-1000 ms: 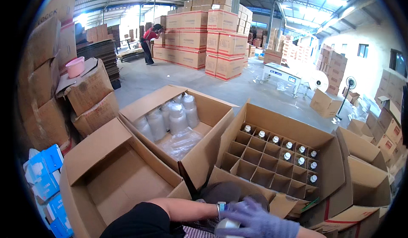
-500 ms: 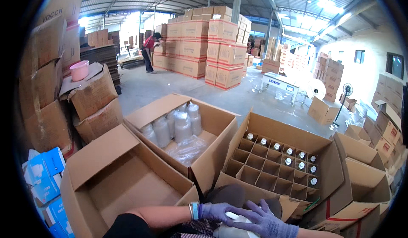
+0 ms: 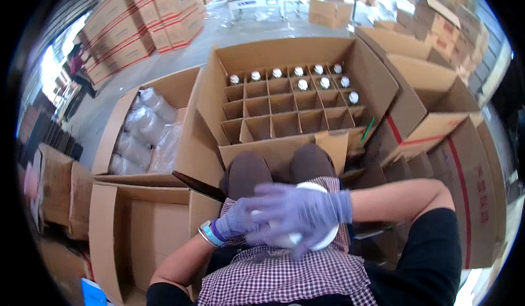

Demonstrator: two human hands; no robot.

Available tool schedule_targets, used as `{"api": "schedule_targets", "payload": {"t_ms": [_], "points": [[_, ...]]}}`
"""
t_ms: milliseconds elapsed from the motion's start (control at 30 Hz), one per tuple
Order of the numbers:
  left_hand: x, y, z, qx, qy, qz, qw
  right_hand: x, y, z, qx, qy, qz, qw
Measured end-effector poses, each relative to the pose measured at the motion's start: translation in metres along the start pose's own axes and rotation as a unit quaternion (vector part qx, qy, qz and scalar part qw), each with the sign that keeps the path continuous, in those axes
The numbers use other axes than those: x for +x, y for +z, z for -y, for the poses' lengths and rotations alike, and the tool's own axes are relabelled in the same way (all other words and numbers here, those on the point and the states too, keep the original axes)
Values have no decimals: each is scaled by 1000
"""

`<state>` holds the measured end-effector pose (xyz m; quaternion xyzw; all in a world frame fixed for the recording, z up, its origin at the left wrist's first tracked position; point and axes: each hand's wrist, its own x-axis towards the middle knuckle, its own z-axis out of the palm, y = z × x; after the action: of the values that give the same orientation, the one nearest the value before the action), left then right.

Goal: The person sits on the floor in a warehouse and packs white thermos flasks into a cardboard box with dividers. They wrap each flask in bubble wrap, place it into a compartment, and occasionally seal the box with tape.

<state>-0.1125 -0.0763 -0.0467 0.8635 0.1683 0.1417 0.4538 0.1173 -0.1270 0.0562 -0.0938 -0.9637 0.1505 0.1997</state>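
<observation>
A white bottle [image 3: 327, 237] lies in my lap on a checked apron, mostly covered by my hands. My left hand [image 3: 236, 218], in a purple-grey glove, is closed around its narrow end at the left. Over the bottle lies my right hand [image 3: 298, 212], gloved alike and blurred, its fingers spread and reaching across my left fingers. Just beyond my knees stands a divided carton [image 3: 290, 48]. Clear bottles with white caps [image 3: 303, 84] fill its far row and several cells at the right; the nearer left cells hold none.
At the left, an open carton [image 3: 188, 109] holds plastic-wrapped white bottles [image 3: 146, 124]. Nearer me is another open carton [image 3: 150, 235] with a bare bottom. More open cartons [image 3: 432, 95] crowd the right. Stacked boxes [image 3: 164, 13] and a bending person [image 3: 81, 68] are far left.
The view has tilted down and turned right, bringing the divided carton to the middle. My right hand has moved left across the bottle and over my left hand.
</observation>
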Motion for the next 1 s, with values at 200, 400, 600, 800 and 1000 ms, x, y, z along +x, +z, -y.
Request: {"api": "schedule_targets", "payload": {"t_ms": [200, 400, 600, 800, 1000], "points": [[-3, 62, -28, 15, -72, -79, 994, -66, 64, -120, 32, 486, -147, 861], [2, 16, -22, -348, -206, -209, 890, -166, -10, -180, -332, 567, -321, 682], [-11, -4, -4, -356, -240, -204, 880, -372, 19, -213, -184, 845, -368, 343], [-2, -11, 7, -449, -257, -177, 837, -445, 13, -196, -228, 824, -263, 447], [-2, -23, 4, -420, -260, -93, 864, -232, -84, -66, 238, 474, -578, 620]]}}
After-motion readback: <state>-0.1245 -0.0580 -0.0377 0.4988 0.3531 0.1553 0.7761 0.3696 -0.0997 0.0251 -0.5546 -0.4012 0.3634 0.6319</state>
